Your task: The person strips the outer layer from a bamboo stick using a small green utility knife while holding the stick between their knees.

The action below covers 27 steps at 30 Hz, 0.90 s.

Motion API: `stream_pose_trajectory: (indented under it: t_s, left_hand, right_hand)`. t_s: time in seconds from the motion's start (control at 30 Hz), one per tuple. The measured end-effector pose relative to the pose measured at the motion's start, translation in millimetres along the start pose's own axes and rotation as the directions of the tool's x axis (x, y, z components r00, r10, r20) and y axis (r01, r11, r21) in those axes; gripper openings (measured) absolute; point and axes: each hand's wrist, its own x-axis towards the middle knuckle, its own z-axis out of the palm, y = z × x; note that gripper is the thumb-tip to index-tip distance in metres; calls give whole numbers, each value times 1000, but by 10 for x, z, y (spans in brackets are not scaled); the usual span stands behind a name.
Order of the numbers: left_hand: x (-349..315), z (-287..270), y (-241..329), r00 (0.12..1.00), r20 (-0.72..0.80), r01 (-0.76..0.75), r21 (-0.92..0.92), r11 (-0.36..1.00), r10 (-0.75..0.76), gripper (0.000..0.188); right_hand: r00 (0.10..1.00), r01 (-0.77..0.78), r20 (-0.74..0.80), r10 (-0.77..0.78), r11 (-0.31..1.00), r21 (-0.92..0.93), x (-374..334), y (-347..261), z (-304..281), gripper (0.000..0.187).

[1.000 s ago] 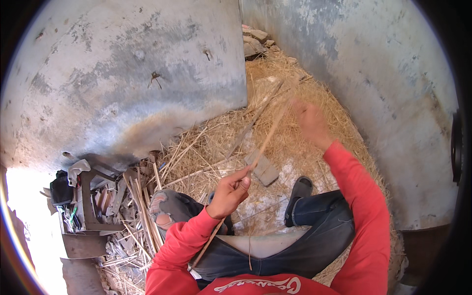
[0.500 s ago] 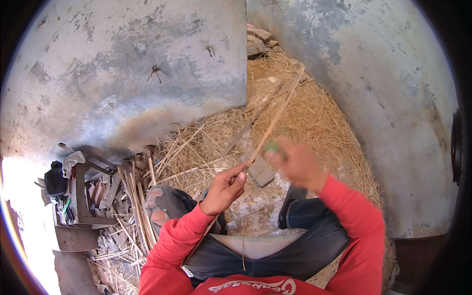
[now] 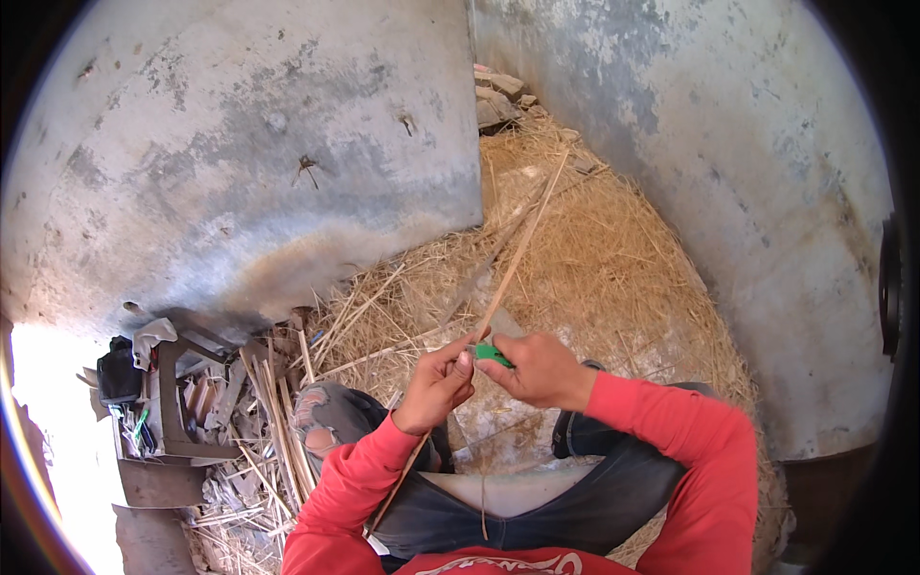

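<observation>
Right hand (image 3: 541, 369) moved to left hand (image 3: 436, 388) | fingers: left pinch strip (image 3: 522, 244), right clasp green tool (image 3: 495, 355) | strip's far tip over open straw (image 3: 623, 268)

Green tool (image 3: 494, 356) — partly hidden in right hand (image 3: 544, 370); sweater (image 3: 707, 455) cut off.

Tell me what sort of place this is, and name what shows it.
Probably a small, makeshift workshop corner: straw-like shavings litter the ground, long thin strips are gathered at the left, and the right hand holds a green tool against a pale strip.
</observation>
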Motion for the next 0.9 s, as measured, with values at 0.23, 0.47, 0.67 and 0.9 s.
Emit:
stream_pose_trajectory:
  t_s: [0.23,0.47,0.67,0.9]
  left_hand:
    - [-50,55,-6,998,-55,8,105,994,-3,47]
    - [-73,166,55,991,128,35,101,994,-48,48]
    - [-45,136,135,996,65,67,-128,990,-59,55]
    - [-23,118,100,986,72,165,-304,938,-150,56]
  right_hand:
    - [894,-352,-230,386,920,175,477,745,-488,58]
    - [635,-427,-542,550,835,347,251,1721,-1256,60]
    - [910,-161,-358,207,975,154,152,293,-679,50]
    - [991,-132,-24,133,990,53,96,136,-217,42]
